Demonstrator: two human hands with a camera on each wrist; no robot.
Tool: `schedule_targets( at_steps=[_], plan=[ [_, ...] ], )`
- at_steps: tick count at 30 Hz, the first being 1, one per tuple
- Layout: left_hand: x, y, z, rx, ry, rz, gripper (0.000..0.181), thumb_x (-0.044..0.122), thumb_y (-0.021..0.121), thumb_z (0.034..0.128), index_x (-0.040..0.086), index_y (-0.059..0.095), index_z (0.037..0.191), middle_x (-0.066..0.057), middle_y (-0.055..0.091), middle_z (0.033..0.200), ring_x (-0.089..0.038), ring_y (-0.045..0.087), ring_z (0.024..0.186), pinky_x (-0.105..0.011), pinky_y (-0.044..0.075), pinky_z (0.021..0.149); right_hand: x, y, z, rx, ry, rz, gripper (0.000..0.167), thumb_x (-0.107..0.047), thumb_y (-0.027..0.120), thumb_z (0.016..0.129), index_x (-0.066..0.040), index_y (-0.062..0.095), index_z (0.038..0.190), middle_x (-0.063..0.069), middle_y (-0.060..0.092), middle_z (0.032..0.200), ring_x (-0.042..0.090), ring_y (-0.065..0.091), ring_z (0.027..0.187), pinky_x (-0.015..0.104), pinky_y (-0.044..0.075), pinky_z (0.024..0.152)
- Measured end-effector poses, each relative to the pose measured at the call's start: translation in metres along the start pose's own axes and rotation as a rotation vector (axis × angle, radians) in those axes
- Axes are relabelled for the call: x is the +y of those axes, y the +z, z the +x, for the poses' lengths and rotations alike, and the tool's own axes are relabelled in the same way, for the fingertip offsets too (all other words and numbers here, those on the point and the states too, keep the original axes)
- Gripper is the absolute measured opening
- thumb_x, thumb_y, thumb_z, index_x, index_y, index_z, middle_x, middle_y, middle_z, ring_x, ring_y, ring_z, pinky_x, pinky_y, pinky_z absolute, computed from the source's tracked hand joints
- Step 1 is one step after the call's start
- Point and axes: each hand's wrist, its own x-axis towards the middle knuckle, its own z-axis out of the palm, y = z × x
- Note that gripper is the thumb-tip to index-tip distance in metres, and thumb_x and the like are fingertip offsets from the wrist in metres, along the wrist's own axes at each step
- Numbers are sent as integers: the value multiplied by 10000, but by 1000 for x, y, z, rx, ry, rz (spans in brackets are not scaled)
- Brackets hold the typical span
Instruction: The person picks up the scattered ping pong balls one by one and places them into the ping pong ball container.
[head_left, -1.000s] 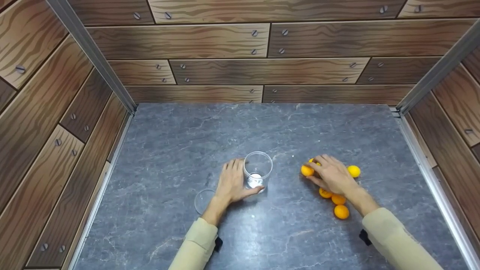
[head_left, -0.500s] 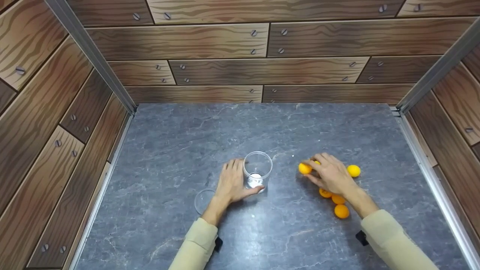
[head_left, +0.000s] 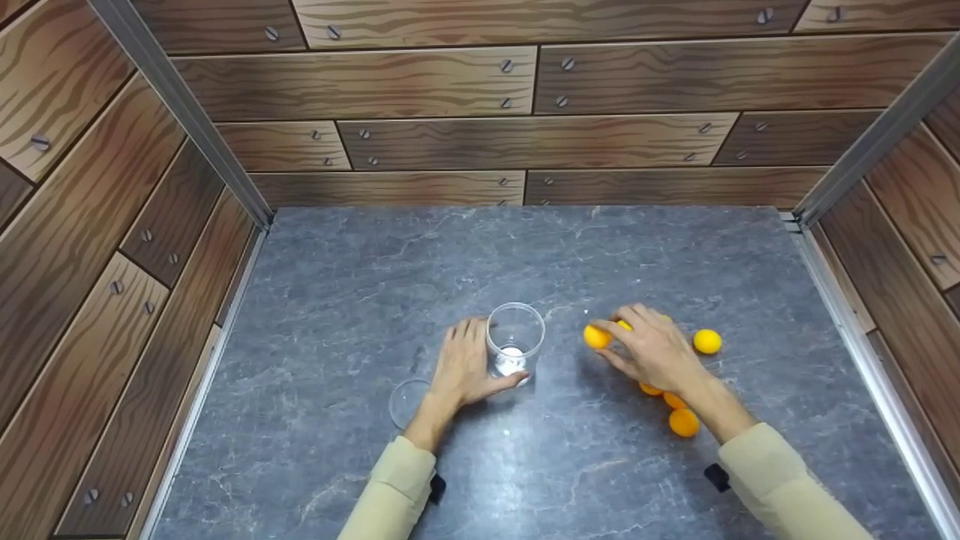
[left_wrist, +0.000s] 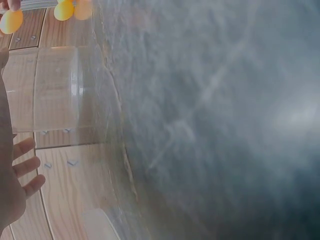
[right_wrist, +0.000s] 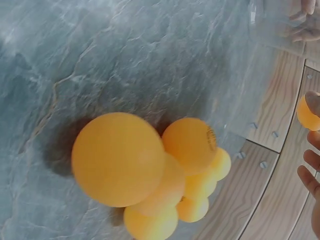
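Note:
A clear plastic cup (head_left: 517, 330) stands upright mid-table. My left hand (head_left: 463, 364) holds it from the left, the thumb across its near side and the fingers along the far side; in the left wrist view the fingers (left_wrist: 29, 167) are spread beside the cup. To the right, my right hand (head_left: 660, 349) pinches an orange table tennis ball (head_left: 597, 337) between thumb and fingers. Another yellow ball (head_left: 624, 327) shows past these fingers; whether it is held too, I cannot tell. A bright white patch lies at the cup's bottom.
Several loose orange balls (right_wrist: 117, 160) sit on the table below my right hand, partly hidden by it from above. One yellow ball (head_left: 706, 342) lies farther right. Left of my left wrist is a clear round lid (head_left: 409, 401). Wood-patterned walls (head_left: 450, 142) enclose the grey tabletop (head_left: 360, 270).
The right hand has moved slightly left toward the cup with the pinched ball, away from the other balls. The left hand and the cup have stayed put.

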Motion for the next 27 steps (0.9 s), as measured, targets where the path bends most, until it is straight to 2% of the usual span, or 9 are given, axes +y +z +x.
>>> schedule_targets(
  at_steps=[7, 13, 18, 27],
  plan=[
    [1, -1, 1, -22, -9, -20, 1063, 882, 676, 717, 57, 574, 1378, -68, 682, 1257, -249, 624, 1186, -398, 504, 989, -7, -5, 5, 77, -46, 18, 487, -265, 912, 808, -193, 740, 1257, 44, 701, 1075, 247, 668, 972, 389, 595, 815],
    [0, -1, 0, -2, -6, -33, 1047, 868, 698, 706, 63, 577, 1365, -59, 684, 1240, -243, 630, 1170, -396, 512, 981, -12, -10, 13, 146, -102, 24, 506, -248, 931, 781, -172, 748, 1247, 54, 704, 1054, 241, 661, 953, 405, 587, 815],
    [0, -1, 0, 14, 0, -25, 1041, 868, 700, 706, 64, 577, 1356, -54, 681, 1233, -236, 629, 1165, -386, 513, 971, -16, -14, 20, 168, -127, 23, 492, -256, 927, 779, -167, 752, 1230, 55, 714, 1065, 246, 662, 968, 423, 587, 830],
    [0, -1, 0, -7, -4, -9, 1068, 877, 684, 713, 54, 558, 1381, -64, 676, 1232, -245, 624, 1163, -388, 511, 969, -24, -21, 32, 182, -130, 42, 502, -240, 921, 787, -167, 745, 1252, 60, 708, 1070, 239, 652, 982, 404, 579, 843]
  ],
)
